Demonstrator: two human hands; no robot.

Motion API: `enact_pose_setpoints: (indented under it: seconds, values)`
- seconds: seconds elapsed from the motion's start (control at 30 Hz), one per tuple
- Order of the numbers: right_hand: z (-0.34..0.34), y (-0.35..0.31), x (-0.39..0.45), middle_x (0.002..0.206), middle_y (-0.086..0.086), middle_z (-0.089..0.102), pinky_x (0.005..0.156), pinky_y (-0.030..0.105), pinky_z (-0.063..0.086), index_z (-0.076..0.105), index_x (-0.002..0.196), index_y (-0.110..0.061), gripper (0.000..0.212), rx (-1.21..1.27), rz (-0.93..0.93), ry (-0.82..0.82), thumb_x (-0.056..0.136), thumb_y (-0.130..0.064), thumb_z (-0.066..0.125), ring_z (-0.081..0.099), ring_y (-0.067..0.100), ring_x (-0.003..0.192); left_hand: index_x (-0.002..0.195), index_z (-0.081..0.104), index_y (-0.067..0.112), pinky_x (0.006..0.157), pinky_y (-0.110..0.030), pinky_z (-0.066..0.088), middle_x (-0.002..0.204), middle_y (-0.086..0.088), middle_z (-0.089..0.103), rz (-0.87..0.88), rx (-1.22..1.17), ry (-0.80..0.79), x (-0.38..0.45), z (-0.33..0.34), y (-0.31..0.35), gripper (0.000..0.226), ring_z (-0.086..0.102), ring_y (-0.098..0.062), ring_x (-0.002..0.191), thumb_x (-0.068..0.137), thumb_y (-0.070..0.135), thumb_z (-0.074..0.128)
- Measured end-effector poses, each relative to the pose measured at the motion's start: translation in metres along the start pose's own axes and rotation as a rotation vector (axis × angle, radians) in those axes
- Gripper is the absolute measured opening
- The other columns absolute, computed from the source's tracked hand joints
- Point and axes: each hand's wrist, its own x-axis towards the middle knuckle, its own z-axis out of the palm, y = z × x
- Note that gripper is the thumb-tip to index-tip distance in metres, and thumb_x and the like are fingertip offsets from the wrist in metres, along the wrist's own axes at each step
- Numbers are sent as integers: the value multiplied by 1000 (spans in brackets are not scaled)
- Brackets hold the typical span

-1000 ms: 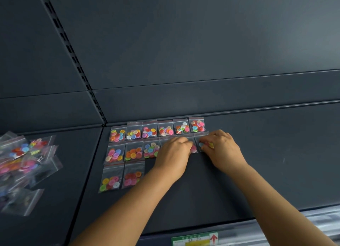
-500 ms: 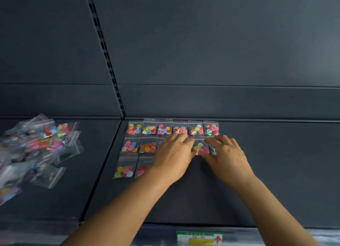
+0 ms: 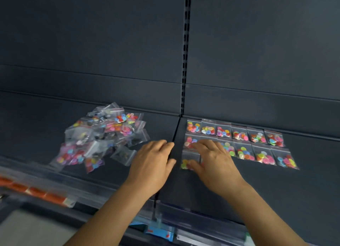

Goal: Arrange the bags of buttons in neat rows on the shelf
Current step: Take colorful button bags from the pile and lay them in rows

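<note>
On the shelf (image 3: 276, 190), right bay: two full rows laid, third barely begun.

Back row of six bags (image 3: 234, 133) set edge to edge against the wall, second row (image 3: 263, 156) tucked close below it, third row (image 3: 187, 164) showing just a bag or so at the near left, partly hidden. Right hand (image 3: 214, 161) flat and spread across the left end of rows two and three, pressing, gripping nothing. Left hand (image 3: 152, 163) relaxed, empty, over the bay seam. Loose pile (image 3: 103, 135) waiting in the left bay, so plenty left; likely well under halfway.

Rowed button bags (image 3: 244, 143) beside heap (image 3: 103, 135)
</note>
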Motion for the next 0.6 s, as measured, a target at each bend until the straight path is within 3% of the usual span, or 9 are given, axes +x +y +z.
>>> enact_pose_setpoints:
  seconds: [0.2,0.33,0.6]
  values:
    - [29,-73,27,145,-6,36,114,29,22,35,143,-25,52,38,-48,-20,94,-42,47,32,17,133,144,36,22,109,-27,26,144,6,41,-54,-10,-7,-29,-14,-77,50,36,-14,133,96,37,45]
    - [46,-116,43,143,-7,38,111,29,28,38,141,-26,50,58,-59,-27,94,-38,48,34,16,130,143,38,21,109,-28,29,144,5,42,-90,-23,2,-41,-18,-127,50,37,-16,132,96,35,47]
    - [79,-191,64,130,-4,50,106,30,33,54,129,-27,35,131,-88,-69,95,-33,49,39,19,124,142,38,20,109,-29,29,144,4,42,-191,-10,7,-67,-24,-222,48,37,-16,132,97,34,44]
